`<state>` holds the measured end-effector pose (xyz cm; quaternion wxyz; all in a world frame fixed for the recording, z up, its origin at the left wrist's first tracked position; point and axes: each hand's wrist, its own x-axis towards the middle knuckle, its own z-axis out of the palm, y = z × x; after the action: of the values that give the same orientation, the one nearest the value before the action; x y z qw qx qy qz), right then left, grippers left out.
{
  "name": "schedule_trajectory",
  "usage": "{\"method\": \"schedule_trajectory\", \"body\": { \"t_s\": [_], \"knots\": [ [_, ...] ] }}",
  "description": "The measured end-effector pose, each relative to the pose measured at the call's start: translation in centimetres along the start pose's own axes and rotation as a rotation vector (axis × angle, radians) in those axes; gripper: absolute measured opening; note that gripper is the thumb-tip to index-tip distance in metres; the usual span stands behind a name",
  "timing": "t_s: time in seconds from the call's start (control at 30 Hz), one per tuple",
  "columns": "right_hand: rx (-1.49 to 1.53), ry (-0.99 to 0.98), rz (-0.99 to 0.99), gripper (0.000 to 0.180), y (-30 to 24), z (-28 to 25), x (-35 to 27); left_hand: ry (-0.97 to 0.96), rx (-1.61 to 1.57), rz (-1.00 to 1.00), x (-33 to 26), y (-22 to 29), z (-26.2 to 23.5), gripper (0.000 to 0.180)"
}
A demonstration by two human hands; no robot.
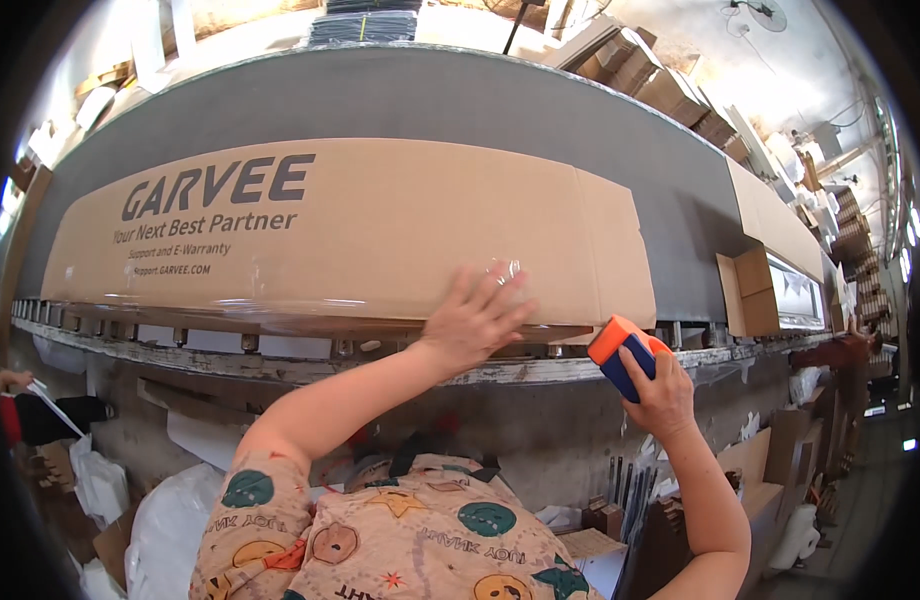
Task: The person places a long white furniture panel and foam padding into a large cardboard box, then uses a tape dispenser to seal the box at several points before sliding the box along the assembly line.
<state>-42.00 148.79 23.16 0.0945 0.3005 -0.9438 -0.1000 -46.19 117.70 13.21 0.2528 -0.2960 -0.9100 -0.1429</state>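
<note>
A long brown cardboard box (380, 220) with dark print lies across a grey conveyor belt (460, 100). Clear tape shines along its near edge. My left hand (475, 318) rests with fingers spread on the box's near edge, right of its middle, beside a small crinkled bit of clear tape (508, 270). In my right hand (662, 390) is an orange and blue tape dispenser (625, 355), held by the box's near right corner. My fingers wrap around its blue part. Whether tape runs from it to the box cannot be made out.
A worn rail (310, 368) runs along the conveyor's near side. Farther right, an open carton (770, 280) with a white item inside sits on the belt. Stacked cartons (650, 85) stand beyond. Plastic-wrapped material (175, 530) lies low at left, where another person's hand (15, 380) shows.
</note>
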Motion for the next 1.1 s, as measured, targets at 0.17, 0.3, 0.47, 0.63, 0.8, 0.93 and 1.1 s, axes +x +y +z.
{"method": "schedule_trajectory", "body": {
  "t_s": [0.17,0.3,0.47,0.63,0.8,0.93,1.1],
  "knots": [
    [-0.233,-0.273,0.239,0.075,-6.8,-1.5,4.4,-0.065,0.236,0.199,4.1,2.8,5.3,0.054],
    [-0.06,-0.667,0.671,0.055,-6.9,-2.9,9.3,0.081,0.085,0.172,5.8,4.0,8.5,0.045],
    [0.274,-0.53,0.615,0.058,-6.0,-12.5,9.1,0.292,0.311,0.075,11.0,9.5,12.8,0.034],
    [1.383,-0.139,0.425,0.055,-12.1,-9.0,18.5,0.679,-0.583,0.067,2.7,3.0,8.5,0.032],
    [2.075,-0.341,0.418,0.043,-16.9,1.5,28.6,0.099,0.123,0.113,-17.6,-18.6,-11.8,0.059],
    [2.097,-0.36,0.196,0.049,-20.6,2.4,34.3,0.097,0.438,-0.167,-29.4,-29.7,-21.3,0.085],
    [1.255,-0.242,0.169,0.071,-17.1,2.2,36.5,0.059,0.563,-0.443,-31.7,-28.5,-23.9,0.095]
  ]
}}
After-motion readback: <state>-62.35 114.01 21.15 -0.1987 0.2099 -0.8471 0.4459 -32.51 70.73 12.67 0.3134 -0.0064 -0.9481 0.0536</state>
